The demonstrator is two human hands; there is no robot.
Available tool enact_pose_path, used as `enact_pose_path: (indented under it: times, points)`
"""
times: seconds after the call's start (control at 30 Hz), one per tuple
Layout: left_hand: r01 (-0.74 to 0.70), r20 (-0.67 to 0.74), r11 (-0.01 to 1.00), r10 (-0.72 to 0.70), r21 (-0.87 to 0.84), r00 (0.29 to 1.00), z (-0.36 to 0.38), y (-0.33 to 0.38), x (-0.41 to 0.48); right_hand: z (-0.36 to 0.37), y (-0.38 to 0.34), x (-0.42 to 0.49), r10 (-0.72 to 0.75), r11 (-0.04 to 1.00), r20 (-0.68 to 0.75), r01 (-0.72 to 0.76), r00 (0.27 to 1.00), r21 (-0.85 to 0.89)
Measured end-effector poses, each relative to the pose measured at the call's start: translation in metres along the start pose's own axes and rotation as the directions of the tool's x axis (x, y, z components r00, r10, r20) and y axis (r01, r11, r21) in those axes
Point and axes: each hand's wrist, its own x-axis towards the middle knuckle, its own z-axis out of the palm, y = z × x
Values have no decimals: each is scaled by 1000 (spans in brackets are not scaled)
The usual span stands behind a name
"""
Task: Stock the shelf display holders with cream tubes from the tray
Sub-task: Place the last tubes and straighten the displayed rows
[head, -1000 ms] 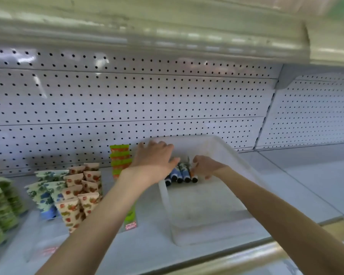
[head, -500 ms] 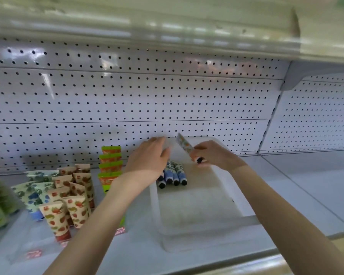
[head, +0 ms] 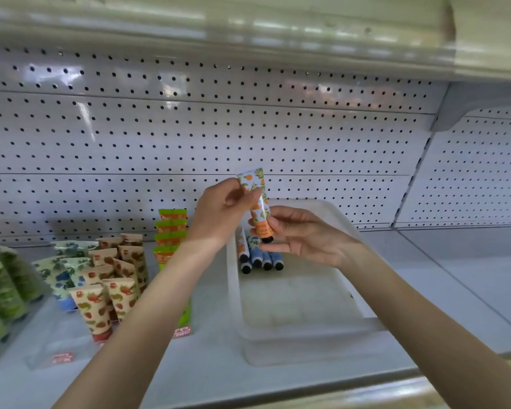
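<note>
The left hand (head: 222,214) and the right hand (head: 305,236) meet above the far end of the tray, sharing one orange-printed cream tube (head: 255,196). The left hand pinches the tube's upper half between thumb and fingertips. The right hand curls its fingers round the lower part, just above the black cap. The tube stands nearly upright, crimped end up and cap down, lifted clear of the tray in front of the pegboard back wall (head: 189,137).

The translucent white tray (head: 307,330) sits on the shelf (head: 455,290) near the middle of its front edge, its long side running from front to back. In the tray's far left corner a small row of tubes (head: 261,256) lies side by side, black caps toward the shelf's front edge. Most are blue and one is orange against the tray's left wall. There seem to be four or five, though the hands hide part of the row.

Toward the shelf's left edge, stocked tubes stand cap down in rows: strawberry-printed tubes (head: 101,293), blue-flowered tubes (head: 56,270) behind them, and green tubes (head: 3,290) at the far left. A row of green-and-orange tubes (head: 171,231) stands just beside the tray's left wall, partly behind the left forearm.
</note>
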Motion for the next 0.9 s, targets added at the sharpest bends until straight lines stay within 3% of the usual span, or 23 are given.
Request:
enact_pose_path:
  times: [0.3,0.4,0.53,0.7,0.9]
  points:
    - [1,-92,992,-13,-123,996,-40,8,-6,-14,-4,32,158,960,-224,-202,962,-193]
    - [15,-105,989,-30,-148,994,-44,7,-10,-11,12,57,179,850,-320,-310,930,-426]
    - [42,-95,989,-55,-141,994,-49,2,-13,-2,43,86,125,596,-433,-417,893,-686]
    - [53,-94,994,-63,-99,994,-58,-5,-14,0,48,97,246,447,-445,-508,861,-736]
    - [53,-95,990,-65,-129,993,-64,-8,-12,-14,44,91,281,433,-474,-552,834,-713]
